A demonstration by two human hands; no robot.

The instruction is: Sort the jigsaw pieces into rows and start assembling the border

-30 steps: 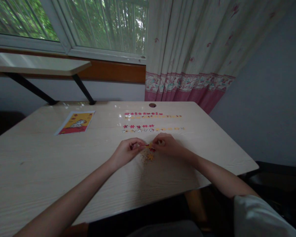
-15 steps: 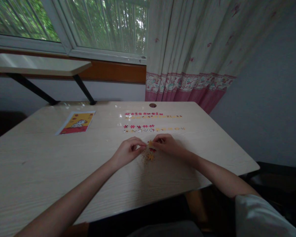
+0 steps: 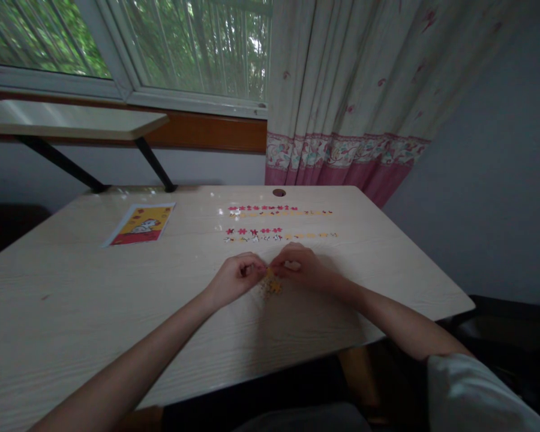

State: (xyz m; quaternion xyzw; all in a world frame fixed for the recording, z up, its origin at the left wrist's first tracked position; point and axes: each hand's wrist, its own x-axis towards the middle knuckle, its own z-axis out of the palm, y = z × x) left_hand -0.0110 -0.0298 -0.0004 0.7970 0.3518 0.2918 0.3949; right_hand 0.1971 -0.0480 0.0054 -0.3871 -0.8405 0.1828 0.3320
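Note:
My left hand (image 3: 238,277) and my right hand (image 3: 303,270) meet over the table, fingertips almost touching. Between them shows a small yellow jigsaw piece (image 3: 270,273), pinched at its sides by the fingers of both hands and partly covered by them. Just below lies another orange-yellow jigsaw piece (image 3: 276,288), beside a scatter of tiny brown specks (image 3: 265,290). Beyond my hands, red jigsaw pieces (image 3: 265,230) and a row of white and yellow pieces (image 3: 255,238) lie in lines. Farther back are more red pieces (image 3: 263,208) with yellow ones (image 3: 292,213) beneath.
A picture sheet (image 3: 139,227) with a white animal on yellow and red lies on the left of the wooden table (image 3: 117,300). A raised shelf (image 3: 72,120) on black legs stands at the back left. Behind are a curtain (image 3: 342,150) and a round cable hole (image 3: 279,192).
My right hand has moved slightly left and closer to my left fingertips. The yellow piece has come lower between them, and the red piece seen below is now out of sight.

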